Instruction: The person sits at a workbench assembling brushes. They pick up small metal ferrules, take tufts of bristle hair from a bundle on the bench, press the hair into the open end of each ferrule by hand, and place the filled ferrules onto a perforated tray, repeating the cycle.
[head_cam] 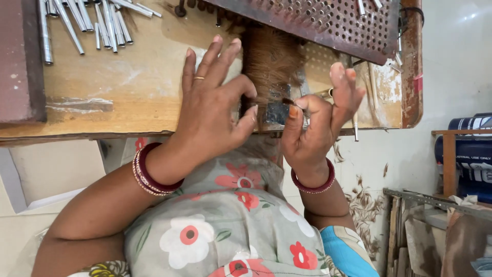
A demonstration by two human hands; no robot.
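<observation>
At the centre of the frame, a thick tuft of reddish-brown bristle hair (270,64) lies on the worn wooden workbench (128,87), fanned toward a rusty perforated metal plate (328,23). Her left hand (212,110) arches over the tuft's edge, thumb and forefinger nearly closed, seemingly steadying it. Her right hand (315,120) pinches a few strands between thumb and forefinger, other fingers spread clear. Toward the upper left, a heap of slim silver metal tubes (84,20) lies within reach.
</observation>
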